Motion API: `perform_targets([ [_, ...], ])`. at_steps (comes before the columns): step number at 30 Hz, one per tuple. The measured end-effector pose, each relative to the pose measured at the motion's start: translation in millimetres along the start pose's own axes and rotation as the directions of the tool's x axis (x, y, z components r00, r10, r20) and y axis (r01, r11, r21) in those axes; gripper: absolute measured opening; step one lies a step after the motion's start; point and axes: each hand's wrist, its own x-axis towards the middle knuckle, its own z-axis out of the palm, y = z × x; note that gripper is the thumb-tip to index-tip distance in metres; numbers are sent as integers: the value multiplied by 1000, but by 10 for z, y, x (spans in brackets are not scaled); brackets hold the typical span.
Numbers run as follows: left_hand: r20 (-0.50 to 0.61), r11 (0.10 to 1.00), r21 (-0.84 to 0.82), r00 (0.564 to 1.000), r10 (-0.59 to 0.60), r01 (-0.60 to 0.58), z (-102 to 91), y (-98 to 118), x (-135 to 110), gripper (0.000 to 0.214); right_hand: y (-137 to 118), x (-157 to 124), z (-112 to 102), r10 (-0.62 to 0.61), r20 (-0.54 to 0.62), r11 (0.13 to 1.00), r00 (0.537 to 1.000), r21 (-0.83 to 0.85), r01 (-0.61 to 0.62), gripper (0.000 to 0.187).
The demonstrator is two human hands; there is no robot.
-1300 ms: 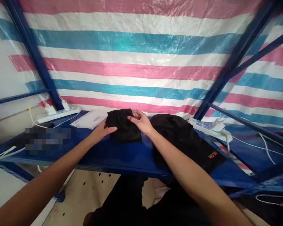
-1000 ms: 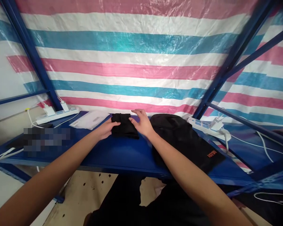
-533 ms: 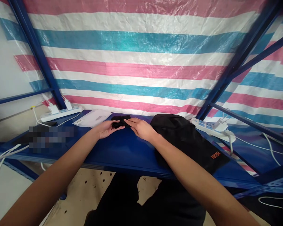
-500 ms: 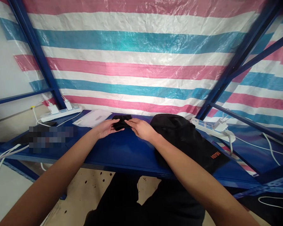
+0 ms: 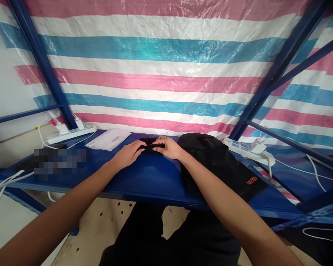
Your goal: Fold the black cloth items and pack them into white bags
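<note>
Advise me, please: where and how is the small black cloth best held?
Probably by both ends, one hand from each side: the black cloth forms a narrow folded strip running left to right, and the left hand and right hand pinch it there.

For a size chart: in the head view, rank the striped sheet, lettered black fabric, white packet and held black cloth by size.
1. striped sheet
2. lettered black fabric
3. white packet
4. black cloth (visible part; left hand and right hand hide some)
</note>
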Motion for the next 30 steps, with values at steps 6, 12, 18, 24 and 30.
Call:
perform_targets([
  [6, -101, 996, -83, 994, -45, 37, -21, -49, 44, 38, 45, -4, -24, 92, -35, 981, 995, 176, -84, 30],
  [12, -6, 950, -157, 962, -274, 270, 90, -149, 110, 41, -92, -27, 21, 34, -8, 957, 999, -287, -35, 20],
  [18, -17, 914, -240, 940, -341, 327, 56, -109, 107, 34, -91, -61, -15, -20, 44, 942, 999, -333, 34, 28],
  [24, 21, 896, -241, 925, -380, 374, 29, -95, 64, 40, -7, -42, -19, 86, -23, 986, 996, -144, -89, 28],
  [30, -24, 923, -166, 934, -356, 347, 75, -177, 76, 40, -91, -89, -87, -33, 117, 964, 993, -258, 63, 25],
])
